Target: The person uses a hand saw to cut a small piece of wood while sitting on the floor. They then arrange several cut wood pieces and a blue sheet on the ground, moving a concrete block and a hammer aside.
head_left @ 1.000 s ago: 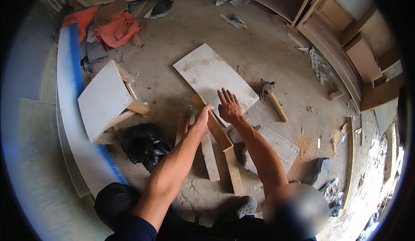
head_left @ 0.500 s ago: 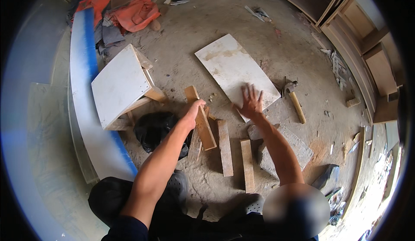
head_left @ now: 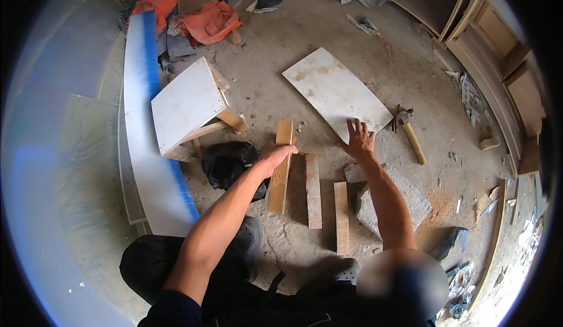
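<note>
My left hand [head_left: 275, 158] is closed around a short wooden block [head_left: 282, 180], fingers wrapped over its right side. Near the corner of a dirty white board [head_left: 339, 89] on the floor, my right hand [head_left: 359, 141] rests with its fingers spread and slightly bent. Two more wooden blocks lie between my arms: a pale one [head_left: 314, 192] and a shorter one [head_left: 341, 218]. Just right of the board's corner is a claw hammer [head_left: 414, 136] with a wooden handle. A concrete block [head_left: 404, 195] sits partly hidden under my right forearm.
At the left stands a small white-topped wooden stool [head_left: 190, 104], with a black plastic bag [head_left: 229, 163] beside it. A long white and blue panel [head_left: 141, 110] lies farther left. Red cloth [head_left: 212, 23] is heaped at the back left; wooden cabinets [head_left: 498, 45] line the right.
The wooden block in my left hand has turned more upright in view and shifted right. My right hand's fingers have bent a little at the board's corner. The whole view has shifted slightly.
</note>
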Action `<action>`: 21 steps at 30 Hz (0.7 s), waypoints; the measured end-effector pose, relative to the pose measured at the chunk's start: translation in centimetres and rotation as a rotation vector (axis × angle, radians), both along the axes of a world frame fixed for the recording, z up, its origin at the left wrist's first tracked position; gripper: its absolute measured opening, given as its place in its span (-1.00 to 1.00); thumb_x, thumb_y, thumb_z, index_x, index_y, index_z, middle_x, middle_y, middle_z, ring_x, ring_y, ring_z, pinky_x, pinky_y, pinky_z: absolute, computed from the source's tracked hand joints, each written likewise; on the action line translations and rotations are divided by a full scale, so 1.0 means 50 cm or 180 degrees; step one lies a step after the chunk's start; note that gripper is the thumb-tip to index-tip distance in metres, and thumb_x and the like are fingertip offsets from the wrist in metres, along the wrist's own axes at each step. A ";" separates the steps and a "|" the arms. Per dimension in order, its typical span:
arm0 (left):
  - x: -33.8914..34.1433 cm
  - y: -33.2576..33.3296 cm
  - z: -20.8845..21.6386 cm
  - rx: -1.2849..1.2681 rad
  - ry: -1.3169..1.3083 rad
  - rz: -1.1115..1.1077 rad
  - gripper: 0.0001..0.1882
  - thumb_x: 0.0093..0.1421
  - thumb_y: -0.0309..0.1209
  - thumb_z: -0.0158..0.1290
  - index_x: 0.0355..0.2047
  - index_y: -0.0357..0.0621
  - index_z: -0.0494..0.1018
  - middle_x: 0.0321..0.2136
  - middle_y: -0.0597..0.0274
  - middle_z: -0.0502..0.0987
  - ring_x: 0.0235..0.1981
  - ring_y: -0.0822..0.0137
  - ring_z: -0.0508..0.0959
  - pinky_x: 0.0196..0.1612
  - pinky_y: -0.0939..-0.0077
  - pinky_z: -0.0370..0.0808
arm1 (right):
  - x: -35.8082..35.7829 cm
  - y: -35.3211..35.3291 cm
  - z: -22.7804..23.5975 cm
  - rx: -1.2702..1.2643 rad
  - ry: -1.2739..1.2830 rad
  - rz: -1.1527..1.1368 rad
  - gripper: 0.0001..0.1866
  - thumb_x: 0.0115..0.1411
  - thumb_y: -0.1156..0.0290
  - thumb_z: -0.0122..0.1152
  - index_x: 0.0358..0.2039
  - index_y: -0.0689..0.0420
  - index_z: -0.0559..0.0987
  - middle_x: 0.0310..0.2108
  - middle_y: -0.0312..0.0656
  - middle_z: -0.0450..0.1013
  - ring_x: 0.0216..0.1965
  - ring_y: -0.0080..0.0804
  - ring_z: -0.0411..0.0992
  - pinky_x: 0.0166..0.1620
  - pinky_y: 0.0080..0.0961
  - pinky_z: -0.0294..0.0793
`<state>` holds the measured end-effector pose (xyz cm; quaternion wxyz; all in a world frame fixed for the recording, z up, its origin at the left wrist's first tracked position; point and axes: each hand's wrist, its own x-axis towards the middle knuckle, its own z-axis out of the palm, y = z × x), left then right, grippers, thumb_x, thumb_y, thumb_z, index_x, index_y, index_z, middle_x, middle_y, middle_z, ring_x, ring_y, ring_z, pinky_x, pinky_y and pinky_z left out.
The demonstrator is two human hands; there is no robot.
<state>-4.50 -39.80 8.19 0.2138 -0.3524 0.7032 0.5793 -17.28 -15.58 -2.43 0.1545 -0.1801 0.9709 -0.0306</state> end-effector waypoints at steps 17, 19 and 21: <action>0.095 -0.038 0.175 -0.1011 0.0655 -0.0509 -0.61 -0.03 -0.26 0.18 -0.27 -0.29 0.47 -0.39 0.20 0.48 -0.32 0.34 0.46 -0.25 0.39 0.41 | -0.020 -0.051 -0.086 0.1429 0.1825 0.1217 -0.29 0.30 0.43 -0.24 0.39 -0.09 -0.24 -0.07 0.53 0.31 -0.23 0.33 0.42 -0.37 0.05 0.53; 0.098 -0.038 0.188 -0.1266 0.0649 -0.0430 -0.56 -0.04 -0.25 0.19 -0.23 -0.34 0.46 -0.35 0.15 0.49 -0.30 0.32 0.47 -0.24 0.39 0.42 | -0.020 -0.044 -0.065 0.1462 0.2335 0.1104 -0.30 0.30 0.40 -0.23 0.39 -0.03 -0.22 -0.10 0.50 0.34 -0.23 0.28 0.42 -0.41 0.03 0.54; 0.104 -0.074 0.191 -0.1394 0.0624 -0.0457 -0.49 -0.06 -0.24 0.20 -0.19 -0.40 0.43 -0.30 0.09 0.49 -0.28 0.30 0.47 -0.22 0.38 0.42 | -0.018 -0.070 0.010 0.1040 0.2008 0.0941 -0.31 0.26 0.40 -0.15 0.38 0.01 -0.09 -0.26 0.31 0.42 -0.31 0.07 0.44 -0.47 -0.04 0.53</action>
